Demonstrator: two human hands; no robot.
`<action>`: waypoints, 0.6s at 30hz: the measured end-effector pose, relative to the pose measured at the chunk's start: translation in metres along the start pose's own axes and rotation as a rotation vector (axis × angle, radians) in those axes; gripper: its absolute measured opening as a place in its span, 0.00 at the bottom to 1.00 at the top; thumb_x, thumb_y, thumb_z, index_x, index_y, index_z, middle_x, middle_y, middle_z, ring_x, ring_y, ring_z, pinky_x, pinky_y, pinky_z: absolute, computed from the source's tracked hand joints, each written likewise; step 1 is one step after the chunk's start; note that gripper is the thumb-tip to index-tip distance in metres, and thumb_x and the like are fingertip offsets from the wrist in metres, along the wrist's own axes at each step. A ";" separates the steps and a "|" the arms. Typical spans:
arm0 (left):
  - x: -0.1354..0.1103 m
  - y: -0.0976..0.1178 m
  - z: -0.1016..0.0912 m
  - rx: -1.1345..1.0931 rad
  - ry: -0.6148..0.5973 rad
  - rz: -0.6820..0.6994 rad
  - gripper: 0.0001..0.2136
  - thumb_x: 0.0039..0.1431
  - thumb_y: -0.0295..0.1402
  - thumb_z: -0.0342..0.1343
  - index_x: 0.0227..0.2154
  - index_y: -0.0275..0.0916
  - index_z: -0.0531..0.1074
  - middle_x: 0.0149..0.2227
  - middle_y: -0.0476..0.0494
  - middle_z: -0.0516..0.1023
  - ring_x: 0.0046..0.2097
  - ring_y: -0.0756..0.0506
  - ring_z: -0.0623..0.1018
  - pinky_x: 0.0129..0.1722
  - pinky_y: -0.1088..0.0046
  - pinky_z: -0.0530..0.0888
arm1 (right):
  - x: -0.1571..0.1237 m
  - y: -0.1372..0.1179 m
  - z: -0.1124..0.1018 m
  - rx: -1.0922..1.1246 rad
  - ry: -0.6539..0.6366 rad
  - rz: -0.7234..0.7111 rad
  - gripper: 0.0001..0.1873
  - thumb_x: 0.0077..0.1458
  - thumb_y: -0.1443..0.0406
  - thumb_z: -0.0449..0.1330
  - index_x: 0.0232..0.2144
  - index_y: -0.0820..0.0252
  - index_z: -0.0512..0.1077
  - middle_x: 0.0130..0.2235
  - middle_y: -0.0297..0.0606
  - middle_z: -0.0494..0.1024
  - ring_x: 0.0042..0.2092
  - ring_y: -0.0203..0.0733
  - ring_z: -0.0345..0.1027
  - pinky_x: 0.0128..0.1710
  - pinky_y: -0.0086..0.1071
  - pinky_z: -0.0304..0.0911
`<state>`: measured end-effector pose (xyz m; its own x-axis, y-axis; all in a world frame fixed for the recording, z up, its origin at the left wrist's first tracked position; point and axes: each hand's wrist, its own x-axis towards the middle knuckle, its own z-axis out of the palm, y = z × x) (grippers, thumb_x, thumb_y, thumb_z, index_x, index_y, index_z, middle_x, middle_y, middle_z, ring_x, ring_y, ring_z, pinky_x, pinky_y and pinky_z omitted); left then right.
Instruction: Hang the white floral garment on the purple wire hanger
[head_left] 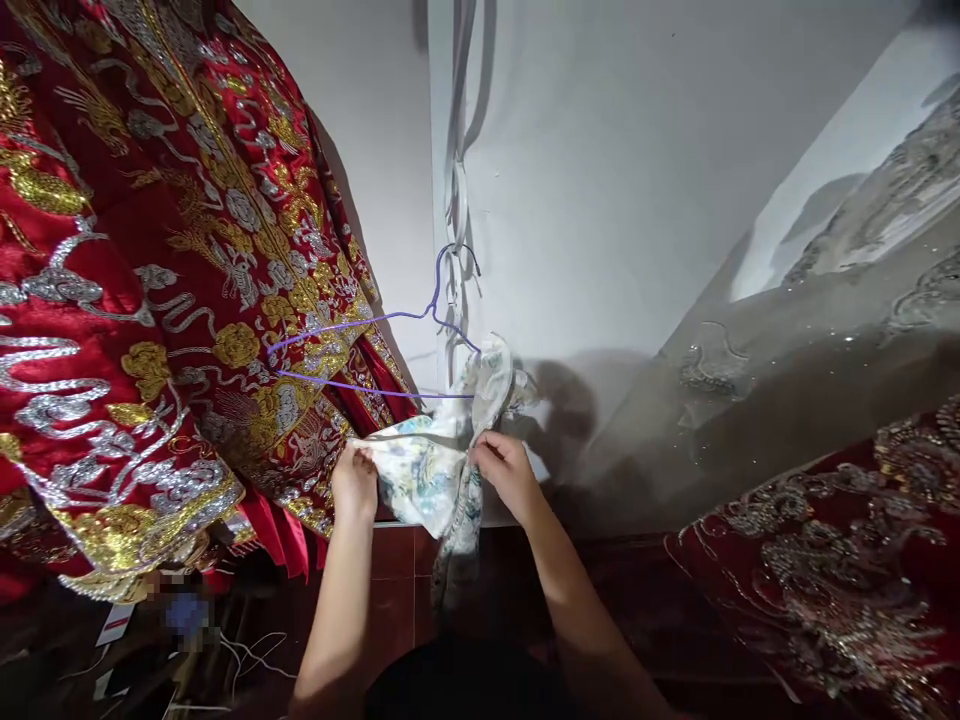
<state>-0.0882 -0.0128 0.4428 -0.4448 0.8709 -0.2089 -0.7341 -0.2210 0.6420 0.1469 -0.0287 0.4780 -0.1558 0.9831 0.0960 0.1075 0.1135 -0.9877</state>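
A pale printed garment (431, 470) with blue and yellow patterns hangs partly over a thin purple wire hanger (375, 352), whose hook is caught on white straps (456, 200) on the wall. My left hand (354, 482) pinches the garment's left edge, fingers closed on the cloth. My right hand (504, 472) grips the bunched fabric on the right, just below the hanger's right end. A strip of the garment trails down between my forearms.
A red robe (150, 280) with heavy gold and silver embroidery hangs at the left, touching the hanger. A grey sequined gown (825, 340) and another red embroidered piece (840, 560) fill the right. White wall behind; white cables (247, 655) on the dark red floor.
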 end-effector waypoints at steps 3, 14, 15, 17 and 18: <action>-0.024 -0.011 0.019 0.009 -0.069 -0.014 0.04 0.55 0.28 0.61 0.31 0.35 0.71 0.30 0.47 0.75 0.33 0.50 0.75 0.37 0.75 0.70 | 0.000 0.012 -0.014 -0.145 -0.243 0.154 0.15 0.56 0.56 0.57 0.23 0.59 0.71 0.20 0.30 0.64 0.23 0.35 0.55 0.24 0.30 0.49; -0.124 -0.015 0.090 0.785 -1.039 0.315 0.06 0.65 0.35 0.56 0.37 0.39 0.74 0.36 0.44 0.73 0.41 0.45 0.72 0.43 0.69 0.68 | -0.011 -0.014 -0.002 0.569 -0.341 0.259 0.38 0.56 0.33 0.41 0.35 0.54 0.75 0.35 0.42 0.77 0.47 0.53 0.71 0.50 0.43 0.66; -0.124 -0.007 0.093 0.860 -1.085 0.399 0.05 0.65 0.34 0.55 0.38 0.40 0.74 0.37 0.43 0.73 0.42 0.45 0.73 0.44 0.67 0.68 | -0.014 -0.018 0.000 0.628 -0.354 0.268 0.38 0.56 0.33 0.42 0.36 0.53 0.75 0.36 0.43 0.77 0.48 0.53 0.71 0.50 0.43 0.66; -0.116 0.011 0.099 0.963 -1.082 0.584 0.05 0.65 0.33 0.56 0.39 0.41 0.75 0.39 0.42 0.74 0.45 0.43 0.73 0.49 0.65 0.68 | -0.020 -0.024 0.004 0.667 -0.348 0.217 0.35 0.57 0.35 0.45 0.41 0.53 0.75 0.37 0.43 0.77 0.49 0.51 0.70 0.50 0.43 0.66; -0.110 0.020 0.100 0.992 -1.035 0.666 0.04 0.64 0.33 0.56 0.39 0.41 0.75 0.41 0.42 0.75 0.48 0.42 0.73 0.52 0.63 0.68 | -0.023 -0.027 0.006 0.647 -0.351 0.172 0.32 0.58 0.37 0.48 0.44 0.54 0.74 0.38 0.42 0.77 0.48 0.50 0.70 0.50 0.42 0.66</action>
<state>-0.0032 -0.0691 0.5522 0.2960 0.7408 0.6030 0.2402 -0.6688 0.7036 0.1419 -0.0554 0.5013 -0.5042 0.8636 -0.0040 -0.4224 -0.2506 -0.8711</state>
